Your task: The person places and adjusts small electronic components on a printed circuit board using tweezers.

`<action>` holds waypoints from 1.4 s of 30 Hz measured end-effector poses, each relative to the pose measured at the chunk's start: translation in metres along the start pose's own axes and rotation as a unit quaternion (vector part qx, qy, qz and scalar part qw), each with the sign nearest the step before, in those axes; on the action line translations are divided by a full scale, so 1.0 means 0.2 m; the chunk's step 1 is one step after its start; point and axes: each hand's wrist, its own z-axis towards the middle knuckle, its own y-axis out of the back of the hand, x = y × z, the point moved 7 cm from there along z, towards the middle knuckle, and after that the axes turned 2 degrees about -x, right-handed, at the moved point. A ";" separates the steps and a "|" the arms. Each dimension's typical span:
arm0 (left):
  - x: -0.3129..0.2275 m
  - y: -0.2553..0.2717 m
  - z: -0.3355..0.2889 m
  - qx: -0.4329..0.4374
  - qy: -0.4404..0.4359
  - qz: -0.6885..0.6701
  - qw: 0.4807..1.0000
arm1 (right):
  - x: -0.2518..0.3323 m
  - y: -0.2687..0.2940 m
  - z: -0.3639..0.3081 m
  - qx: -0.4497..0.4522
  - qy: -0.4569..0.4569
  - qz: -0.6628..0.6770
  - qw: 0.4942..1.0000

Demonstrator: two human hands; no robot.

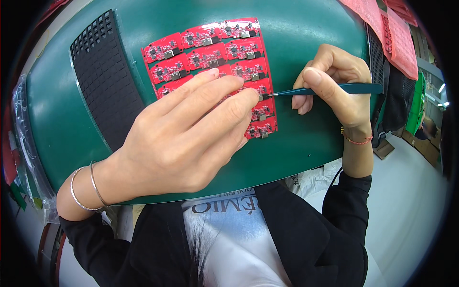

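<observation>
A panel of red circuit boards (203,37), each with small chips and a metal connector, lies on the green tabletop. Across its lower left part rests my left hand (179,131), fingers stretched out and hiding several boards. My right hand (332,79) is closed around dark teal tweezers (361,88). Their fine tips reach the panel's right edge, beside a connector and close to my left fingertips. A tiny dark piece seems to be at the tips, too small to make out. Left of the panel lies a black sheet of small square pads (103,71), with open cells at its far end.
The green tabletop (306,138) curves toward me at its near edge. Pink padded wrapping (399,45) and a black textured strip (375,52) sit at the right edge. Clear plastic (31,143) hangs along the left edge. White crumpled plastic (315,182) shows below the near edge.
</observation>
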 end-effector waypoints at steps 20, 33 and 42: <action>0.04 0.14 -0.01 0.005 0.016 0.076 0.997 | 0.21 0.00 0.18 0.002 0.059 0.046 0.997; 0.26 0.34 -0.28 -0.069 0.070 0.293 0.951 | 0.21 -0.59 0.69 0.047 -0.026 0.116 0.992; 0.27 0.35 -0.30 -0.088 0.064 0.283 0.953 | 0.20 -0.59 0.70 0.016 -0.026 0.119 0.992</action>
